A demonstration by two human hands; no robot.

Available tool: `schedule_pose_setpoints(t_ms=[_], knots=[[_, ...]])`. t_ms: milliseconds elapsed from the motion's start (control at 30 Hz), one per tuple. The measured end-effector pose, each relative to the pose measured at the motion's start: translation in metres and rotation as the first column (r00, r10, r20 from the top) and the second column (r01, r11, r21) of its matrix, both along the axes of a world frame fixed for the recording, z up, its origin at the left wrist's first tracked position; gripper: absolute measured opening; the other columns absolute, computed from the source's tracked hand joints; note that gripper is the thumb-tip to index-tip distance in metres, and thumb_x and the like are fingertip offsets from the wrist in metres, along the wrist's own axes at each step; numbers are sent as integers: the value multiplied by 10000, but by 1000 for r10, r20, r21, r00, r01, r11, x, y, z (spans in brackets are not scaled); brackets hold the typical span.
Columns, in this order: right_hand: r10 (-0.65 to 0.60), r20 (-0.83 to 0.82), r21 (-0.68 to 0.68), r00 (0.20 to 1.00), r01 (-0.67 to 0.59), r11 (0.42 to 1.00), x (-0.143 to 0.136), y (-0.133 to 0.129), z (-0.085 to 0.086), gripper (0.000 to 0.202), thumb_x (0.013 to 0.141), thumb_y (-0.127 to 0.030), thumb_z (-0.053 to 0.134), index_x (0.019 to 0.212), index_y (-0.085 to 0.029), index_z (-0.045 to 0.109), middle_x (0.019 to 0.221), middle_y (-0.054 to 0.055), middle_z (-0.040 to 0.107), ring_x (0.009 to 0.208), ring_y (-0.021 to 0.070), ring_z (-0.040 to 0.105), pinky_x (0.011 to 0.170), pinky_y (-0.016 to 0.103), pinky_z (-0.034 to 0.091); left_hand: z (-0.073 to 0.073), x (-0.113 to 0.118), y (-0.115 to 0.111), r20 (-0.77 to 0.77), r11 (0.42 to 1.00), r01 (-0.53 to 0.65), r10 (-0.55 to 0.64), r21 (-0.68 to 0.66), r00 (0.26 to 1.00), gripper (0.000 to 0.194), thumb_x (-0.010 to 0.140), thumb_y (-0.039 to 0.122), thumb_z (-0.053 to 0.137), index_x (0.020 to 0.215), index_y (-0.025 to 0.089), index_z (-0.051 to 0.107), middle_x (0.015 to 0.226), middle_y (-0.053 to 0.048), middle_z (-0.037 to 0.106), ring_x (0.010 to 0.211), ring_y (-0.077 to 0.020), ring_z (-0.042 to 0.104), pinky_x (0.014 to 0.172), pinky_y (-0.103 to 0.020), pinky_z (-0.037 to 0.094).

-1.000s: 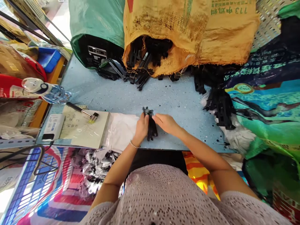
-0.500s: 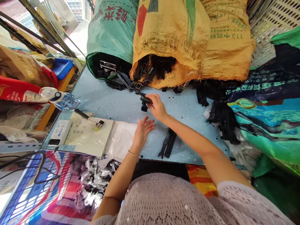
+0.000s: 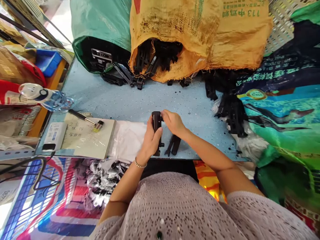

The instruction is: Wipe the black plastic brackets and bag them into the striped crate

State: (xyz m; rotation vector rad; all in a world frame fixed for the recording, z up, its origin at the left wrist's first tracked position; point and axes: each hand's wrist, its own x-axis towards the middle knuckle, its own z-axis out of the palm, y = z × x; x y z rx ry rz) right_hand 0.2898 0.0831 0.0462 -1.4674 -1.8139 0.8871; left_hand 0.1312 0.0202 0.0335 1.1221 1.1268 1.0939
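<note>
A long black plastic part [image 3: 156, 121] stands nearly upright over the table, with my left hand [image 3: 149, 139] wrapped round its middle, thumb across the front. At its upper right edge, the fingers of my right hand [image 3: 173, 122] are pinched together on a small projection. Whether that is a separate small piece I cannot tell. Just below my right wrist lie two more black plastic parts [image 3: 173, 145] side by side on the blue speckled table [image 3: 120, 103]. White plastic bags [image 3: 127, 140] lie flat to the left of my left hand.
Orange [image 3: 190, 30] and green [image 3: 102, 23] sacks at the back spill black parts. A notepad [image 3: 87, 140] with a brush-like tool [image 3: 80, 115] lies left, near a water bottle [image 3: 47, 96]. More black parts [image 3: 232, 113] pile up at right. Wrapped pieces [image 3: 103, 180] fill a basket below.
My left hand has gone from open to gripping the black part. My right hand has brought it nearer my body and now pinches its upper edge. The view has shifted slightly.
</note>
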Motion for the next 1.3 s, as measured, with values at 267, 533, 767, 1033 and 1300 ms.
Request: schedule_pose_setpoints(t_ms=[267, 533, 767, 1033, 1300], knots=[[307, 189, 81, 933, -326, 942, 2, -78, -15, 434, 1016, -574, 432, 814, -220, 581, 783, 75, 635, 744, 208, 566, 677, 326, 393, -5, -10, 16, -54, 981, -119, 111, -156, 992, 458, 998, 554, 499, 1325, 237, 542, 914, -39, 684, 875, -222, 717, 787, -328, 577], [60, 132, -28, 989, -56, 998, -5, 57, -11, 320, 1052, -428, 400, 822, -239, 516, 726, 12, 596, 700, 191, 564, 694, 302, 398, -35, 11, 7, -812, 981, 92, -194, -172, 550, 629, 1073, 419, 324, 1608, 89, 295, 1000, -190, 773, 930, -334, 762, 822, -426, 566], [-372, -105, -222, 922, 343, 913, -32, 243, 8, 271, 1013, -414, 502, 951, -171, 605, 854, 111, 638, 980, 297, 629, 891, 405, 474, -30, 33, -11, -942, 948, 262, -246, -183, 230, 600, 1072, 491, 332, 1550, 145, 436, 879, -169, 780, 824, -324, 779, 731, -401, 582], [-143, -209, -418, 967, 44, 907, -18, 112, -9, 296, 935, -360, 509, 686, -203, 534, 553, -8, 483, 514, 143, 440, 523, 274, 376, -29, -20, 24, -309, 991, -126, 136, 52, 941, 647, 994, 632, 457, 1490, 216, 473, 1273, -151, 657, 1045, -220, 676, 941, -389, 537], [173, 123, 44, 977, -180, 983, 12, -15, 0, 458, 1056, -540, 352, 891, -203, 614, 862, 70, 640, 814, 213, 594, 734, 331, 441, 1, -1, 30, 196, 975, -72, 114, -212, 974, 437, 884, 537, 688, 1180, 222, 622, 977, -22, 682, 791, -135, 649, 732, -248, 555]])
